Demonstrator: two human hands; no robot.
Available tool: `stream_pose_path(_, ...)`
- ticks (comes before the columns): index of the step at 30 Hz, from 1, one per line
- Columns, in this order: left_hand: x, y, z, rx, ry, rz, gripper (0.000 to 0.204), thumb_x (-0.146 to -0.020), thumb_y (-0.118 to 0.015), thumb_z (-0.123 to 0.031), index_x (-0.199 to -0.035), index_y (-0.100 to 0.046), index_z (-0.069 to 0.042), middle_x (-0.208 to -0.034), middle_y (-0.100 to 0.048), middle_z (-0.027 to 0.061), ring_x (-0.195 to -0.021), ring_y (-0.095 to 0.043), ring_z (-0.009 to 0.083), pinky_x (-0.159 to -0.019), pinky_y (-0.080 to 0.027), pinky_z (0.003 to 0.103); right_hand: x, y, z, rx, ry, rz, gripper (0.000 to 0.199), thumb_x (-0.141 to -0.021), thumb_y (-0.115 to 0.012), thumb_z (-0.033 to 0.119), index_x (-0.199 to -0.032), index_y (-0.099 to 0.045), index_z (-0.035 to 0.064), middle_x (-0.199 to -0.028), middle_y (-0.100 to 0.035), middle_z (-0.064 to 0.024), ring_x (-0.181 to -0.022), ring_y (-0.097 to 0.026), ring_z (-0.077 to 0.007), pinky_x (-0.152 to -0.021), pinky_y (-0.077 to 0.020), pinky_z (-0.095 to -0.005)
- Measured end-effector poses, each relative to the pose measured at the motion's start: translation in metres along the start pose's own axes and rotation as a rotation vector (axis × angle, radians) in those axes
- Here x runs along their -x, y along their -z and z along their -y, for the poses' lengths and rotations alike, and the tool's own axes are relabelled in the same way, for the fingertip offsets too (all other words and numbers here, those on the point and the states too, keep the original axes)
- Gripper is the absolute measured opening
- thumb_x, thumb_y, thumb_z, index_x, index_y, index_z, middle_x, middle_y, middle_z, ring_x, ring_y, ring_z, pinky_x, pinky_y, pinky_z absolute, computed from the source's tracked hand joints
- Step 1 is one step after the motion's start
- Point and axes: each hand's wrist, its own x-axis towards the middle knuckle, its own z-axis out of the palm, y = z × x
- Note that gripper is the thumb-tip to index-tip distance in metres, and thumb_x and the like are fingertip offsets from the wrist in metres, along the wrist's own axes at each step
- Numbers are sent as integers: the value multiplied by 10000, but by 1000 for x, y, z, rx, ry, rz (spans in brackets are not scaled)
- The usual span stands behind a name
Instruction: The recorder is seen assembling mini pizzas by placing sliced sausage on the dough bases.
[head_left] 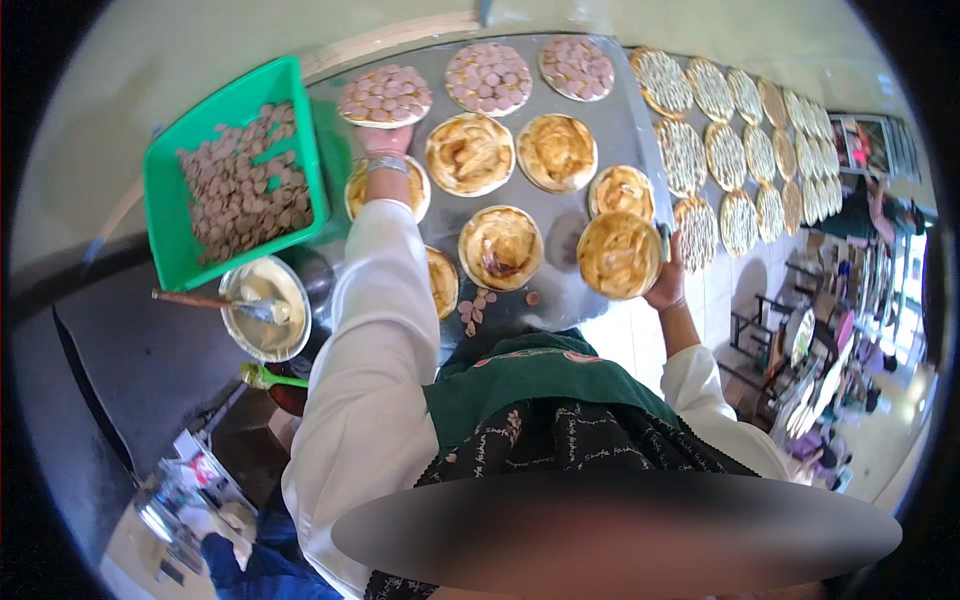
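Left hand is reaching up to the upper left of the frame, tucked under the near edge of a slice-topped round. It's supporting that round from below, but the fingers are hidden, so I can't tell how spread they are. Right hand, right of centre, is closed on the right-hand edge of a sauced round, with no slices on that one. From this angle it covers the lower part of another sauced base just above it.

Two more topped rounds sit along the top of the grey table. Below them are more sauced bases, one partly behind the left wrist and another lower down, partly behind the white sleeve. A few loose pinkish slices lie near the table's front edge, dead centre-ish.

Upper left there's a green tub with a big heap of slices, and just below it a pale bowl with creamy stuff and a wooden-handled tool across the rim. Upper right is rows of rounds with pale strips on top. Far right: people and tables, pretty warped by the lens.
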Motion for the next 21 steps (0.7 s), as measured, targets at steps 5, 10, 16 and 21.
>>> stream_pose_path(5,-22,24,-23,61,46,-55,686,-973,-174,-547,-1469,-360,-111,-1535,-331,120,-1415,-301,339,-1161,-231,559,24,34,-53,-118,-107,-92,917,-884,-374,750,-1466,-362,41,-1480,-421,-158,-1360,-415,-314,-1146,-303,-477)
stream_pose_path(10,3,-13,-5,245,107,-224,862,-910,10,-664,-1523,-275,-130,-1582,-251,114,-1459,-211,341,-1174,-161,568,21,56,-68,-15,-96,-145,877,-916,-337,722,-1448,-382,26,-1446,-464,-158,-1315,-477,-297,-1120,-354,-451)
stream_pose_path(16,46,-24,-37,-241,111,-487,797,-934,-79,-643,-1551,-175,-148,-1608,-171,115,-1495,-66,305,-1158,-41,592,-1,48,-51,551,-103,-253,818,-929,-335,711,-1400,-452,53,-1359,-538,-154,-1226,-554,-259,-985,-473,-428)
stream_pose_path(21,134,-85,-26,-205,-5,-716,651,-984,-345,-477,-1494,-299,-76,-1540,-304,161,-1426,-286,326,-1131,-184,610,8,54,-32,1589,237,-594,536,-944,-526,545,-1071,-664,43,-1041,-648,-138,-887,-640,-233,-735,-513,-333)
